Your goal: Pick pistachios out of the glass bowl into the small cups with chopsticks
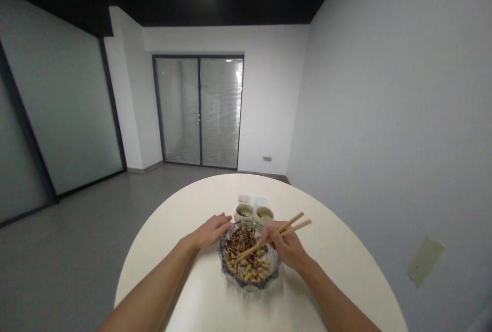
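Observation:
A scalloped clear glass bowl (274,259) stands near me, with dark striped sunflower seeds (241,239) toward its far left and peanuts (251,272) toward its near side. My right hand (282,242) grips a pair of wooden chopsticks (294,224) over the bowl's right side. Their tips reach down among the peanuts and seeds; whether they pinch anything is too small to tell. My left hand (213,229) lies flat on the table at the bowl's left rim, fingers stretched out and holding nothing.
Just behind the bowl are two small round pots, a left pot (244,212) and a right pot (264,214). Beyond them sit two small white dishes, a left dish (244,199) and a right dish (261,202). Everything rests on a round cream table (184,201); a wall (365,117) rises at right.

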The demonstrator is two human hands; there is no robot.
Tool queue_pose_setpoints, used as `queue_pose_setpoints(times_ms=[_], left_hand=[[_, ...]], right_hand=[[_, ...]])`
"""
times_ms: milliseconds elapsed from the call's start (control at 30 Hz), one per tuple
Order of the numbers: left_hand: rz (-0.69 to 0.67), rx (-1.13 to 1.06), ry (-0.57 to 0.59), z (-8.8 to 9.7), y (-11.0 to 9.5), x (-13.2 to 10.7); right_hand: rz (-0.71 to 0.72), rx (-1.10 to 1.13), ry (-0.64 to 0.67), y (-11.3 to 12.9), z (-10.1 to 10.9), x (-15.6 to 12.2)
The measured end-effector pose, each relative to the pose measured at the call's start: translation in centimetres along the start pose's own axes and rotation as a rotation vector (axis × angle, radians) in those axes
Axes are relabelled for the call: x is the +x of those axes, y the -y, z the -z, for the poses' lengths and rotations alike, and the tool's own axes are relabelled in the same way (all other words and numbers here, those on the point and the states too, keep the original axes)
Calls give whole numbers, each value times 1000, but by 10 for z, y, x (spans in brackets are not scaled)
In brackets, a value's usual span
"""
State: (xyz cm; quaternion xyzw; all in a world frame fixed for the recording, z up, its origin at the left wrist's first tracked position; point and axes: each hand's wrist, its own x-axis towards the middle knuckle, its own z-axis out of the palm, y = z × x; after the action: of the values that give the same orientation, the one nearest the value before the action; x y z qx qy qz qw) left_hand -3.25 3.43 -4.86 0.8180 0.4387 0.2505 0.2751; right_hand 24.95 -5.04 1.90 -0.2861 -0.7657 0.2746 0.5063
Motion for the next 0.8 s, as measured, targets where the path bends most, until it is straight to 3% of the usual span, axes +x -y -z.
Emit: queue_pose_setpoints(times_ms=[167, 333, 600, 800], left_hand=[[16, -2, 4, 1, -5, -2], [18, 11, 19, 2, -10, -2], [10, -5, 9, 2, -9, -3], [5, -8, 0, 0, -4, -3]], right_hand=[[27, 1, 67, 3, -5, 0], [-57, 16, 65, 4, -7, 0], [-216, 41, -92, -5, 3, 2], [-227, 67, -162, -10, 9, 4]])
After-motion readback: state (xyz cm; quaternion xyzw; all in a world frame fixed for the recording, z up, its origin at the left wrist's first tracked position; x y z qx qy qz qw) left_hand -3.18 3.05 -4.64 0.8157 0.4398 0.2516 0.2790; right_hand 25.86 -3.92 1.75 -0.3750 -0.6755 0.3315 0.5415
